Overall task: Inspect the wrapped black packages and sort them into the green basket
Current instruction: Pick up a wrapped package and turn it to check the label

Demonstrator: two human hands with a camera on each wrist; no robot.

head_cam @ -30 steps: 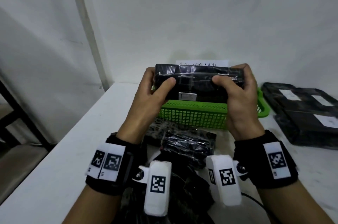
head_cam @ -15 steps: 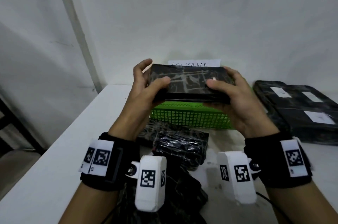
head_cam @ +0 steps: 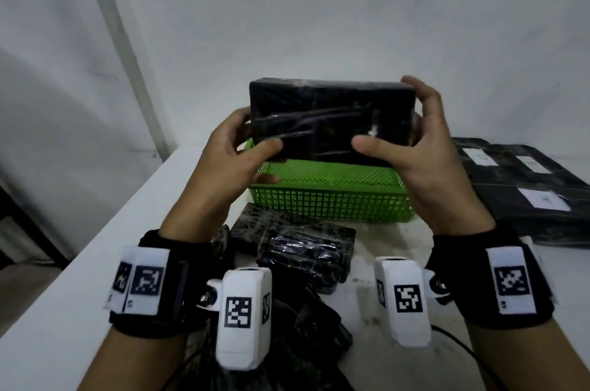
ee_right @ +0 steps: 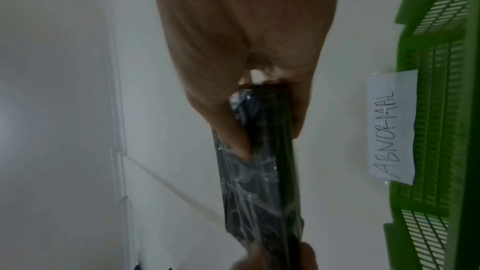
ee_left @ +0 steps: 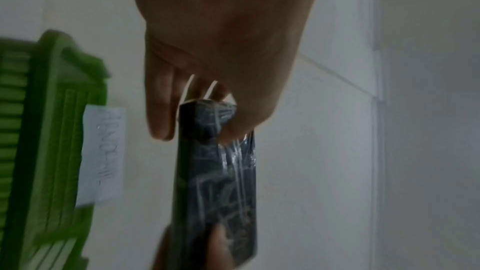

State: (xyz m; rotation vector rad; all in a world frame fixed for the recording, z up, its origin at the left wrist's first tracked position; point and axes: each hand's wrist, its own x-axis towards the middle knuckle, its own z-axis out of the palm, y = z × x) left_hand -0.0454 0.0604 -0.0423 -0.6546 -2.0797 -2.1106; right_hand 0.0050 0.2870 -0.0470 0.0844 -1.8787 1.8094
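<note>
I hold a flat black package (head_cam: 329, 119) wrapped in clear film upright above the green basket (head_cam: 332, 196). My left hand (head_cam: 236, 148) grips its left end, thumb on the near face and fingers behind. My right hand (head_cam: 424, 138) grips the right end the same way. In the left wrist view the package (ee_left: 218, 171) shows edge-on between thumb and fingers, with the basket (ee_left: 52, 130) at the left. In the right wrist view the package (ee_right: 262, 171) is also edge-on, and the basket (ee_right: 441, 110) is at the right.
More wrapped black packages (head_cam: 300, 244) lie on the white table (head_cam: 95, 263) in front of the basket. Flat black bags with white labels (head_cam: 523, 186) are stacked at the right. A paper label reading ABNORMAL (ee_right: 389, 128) hangs on the wall behind the basket.
Both hands have turned the package from lying flat to standing with its broad face toward me, and raised it a little above the basket.
</note>
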